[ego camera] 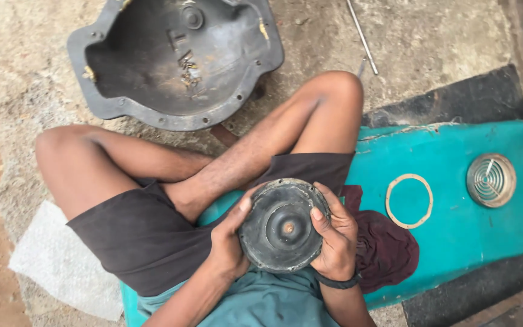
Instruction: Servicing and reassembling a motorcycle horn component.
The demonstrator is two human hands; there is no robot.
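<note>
Between the two hands, low in the middle of the view, a round dark metal disc [282, 225] is held just above the lap of a person seated cross-legged on the ground. The left hand [230, 239] is wrapped around the disc's left edge, with the thumb laid over the rim near the top. The right hand [334, 237] is closed on the right edge, its fingers [317, 213] curled over the face of the disc; a dark band is worn at that wrist. Raised rings are seen on the disc's face, with a small rusty spot at the centre.

Under the person a teal mat [455, 181] is spread over a black sheet [455, 97] on the rough concrete floor [25, 66]. On the mat, to the right of the hands and apart from them, a thin pale ring [388, 203] is laid flat, and farther right a round metal grille [491, 180] with a spiral pattern is set down. A dark red cloth [388, 248] is bunched just beside the right hand.

Beyond the knees, a large dark metal cover [177, 60] is placed hollow side up on the floor, with bolt holes around its rim. A thin metal rod [361, 36] is laid on the floor at the upper right. A white bubble-wrap sheet [62, 266] is partly tucked under the left thigh.
</note>
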